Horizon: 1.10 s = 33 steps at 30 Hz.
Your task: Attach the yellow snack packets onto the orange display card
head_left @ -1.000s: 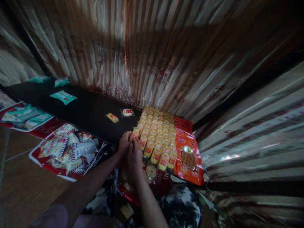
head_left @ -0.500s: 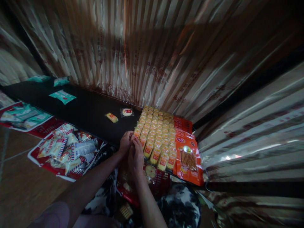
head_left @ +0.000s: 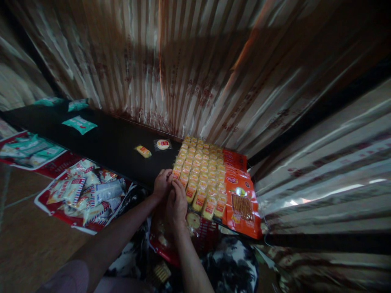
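Yellow snack packets (head_left: 200, 175) are lying in rows on the black surface (head_left: 116, 142); the left hand (head_left: 161, 184) and right hand (head_left: 176, 201) are pinching the nearest corner packet (head_left: 176, 173) with closed fingers.

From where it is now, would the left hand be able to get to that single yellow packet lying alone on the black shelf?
Probably yes. The left hand is at the shelf's front edge, and the yellow packet lies just beyond it on bare black shelf, with nothing between them.
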{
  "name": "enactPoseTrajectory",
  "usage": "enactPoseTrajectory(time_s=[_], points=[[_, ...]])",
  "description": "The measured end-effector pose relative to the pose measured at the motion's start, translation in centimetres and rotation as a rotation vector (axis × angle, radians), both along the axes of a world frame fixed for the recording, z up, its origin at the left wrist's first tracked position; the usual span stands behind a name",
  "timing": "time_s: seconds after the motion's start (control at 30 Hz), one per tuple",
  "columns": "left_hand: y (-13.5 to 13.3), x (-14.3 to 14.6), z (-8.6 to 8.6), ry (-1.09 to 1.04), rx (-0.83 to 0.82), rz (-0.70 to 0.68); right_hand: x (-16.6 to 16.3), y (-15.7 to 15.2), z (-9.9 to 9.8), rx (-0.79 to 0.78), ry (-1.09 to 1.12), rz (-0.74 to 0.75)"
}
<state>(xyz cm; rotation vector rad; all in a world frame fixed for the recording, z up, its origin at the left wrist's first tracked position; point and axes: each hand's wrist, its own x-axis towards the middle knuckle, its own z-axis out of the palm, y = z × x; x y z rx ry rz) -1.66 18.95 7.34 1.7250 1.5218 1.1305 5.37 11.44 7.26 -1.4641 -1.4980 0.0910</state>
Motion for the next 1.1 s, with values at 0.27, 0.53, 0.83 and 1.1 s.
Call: enactPoseTrajectory(time_s=[0.27, 0.53, 0.83, 1.1], points=[[0.1, 0.1, -0.3, 0.011, 0.014, 0.002, 0.7, -0.1, -0.1, -0.019, -0.032, -0.018], [0.2, 0.1, -0.2, -0.045, -0.011, -0.007, 1.1, -0.3, 0.2, 0.039, -0.044, -0.028], [0.4, 0.5, -0.4, 0.008, 0.068, 0.075, 2.0, -1.1, 0.2, 0.103, -0.080, -0.023], [1.1, 1.7, -1.5, -0.004, 0.057, -0.001, 3.6, -1.8, 0.7, 0.113, -0.184, -0.114]])
